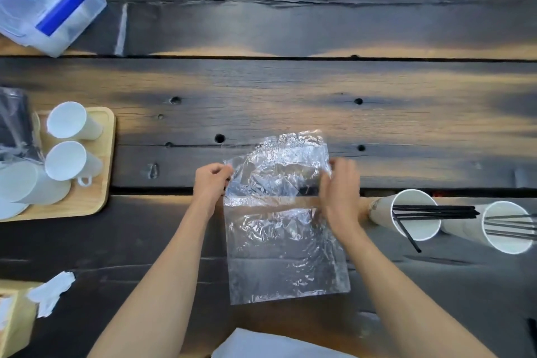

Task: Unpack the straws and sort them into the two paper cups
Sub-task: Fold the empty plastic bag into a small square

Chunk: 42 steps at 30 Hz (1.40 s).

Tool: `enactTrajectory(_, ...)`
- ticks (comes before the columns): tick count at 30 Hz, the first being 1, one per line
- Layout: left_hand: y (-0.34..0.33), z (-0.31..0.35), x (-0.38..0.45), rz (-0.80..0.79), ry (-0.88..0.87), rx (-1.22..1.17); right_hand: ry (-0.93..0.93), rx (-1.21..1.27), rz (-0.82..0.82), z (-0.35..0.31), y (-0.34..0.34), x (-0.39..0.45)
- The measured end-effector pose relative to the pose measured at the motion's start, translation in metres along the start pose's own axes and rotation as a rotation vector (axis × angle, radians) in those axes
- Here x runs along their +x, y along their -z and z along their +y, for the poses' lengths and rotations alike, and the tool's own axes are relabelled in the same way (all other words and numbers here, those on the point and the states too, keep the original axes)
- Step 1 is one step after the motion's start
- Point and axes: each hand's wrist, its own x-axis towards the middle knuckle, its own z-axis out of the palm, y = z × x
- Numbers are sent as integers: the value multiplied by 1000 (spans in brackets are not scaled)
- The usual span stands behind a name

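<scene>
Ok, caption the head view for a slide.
Both hands hold the empty plastic bag; straws already stand in two paper cups.

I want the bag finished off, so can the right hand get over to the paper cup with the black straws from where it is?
Probably yes. The right hand pinches the plastic bag beside the nearer paper cup holding black straws; only bare table lies between, though it must release the bag first.

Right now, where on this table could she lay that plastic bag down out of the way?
The bare planks beyond the bag, between the lidded box and the far right, are free. So is the near-left patch between tray and tissue box. The right is crowded by two cups holding straws.
</scene>
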Motion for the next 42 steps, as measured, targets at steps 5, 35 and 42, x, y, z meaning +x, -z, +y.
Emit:
enactTrajectory(5,-5,6,4,11,-32,-29,722,-340,-497,10,-43,-88)
enactTrajectory(35,41,40,21,-197,-373,-1,-415,711,-61,-3,-3,68)
enactTrajectory(42,60,28,-8,-80,-415,14,-189,670,-131,-1,32,35)
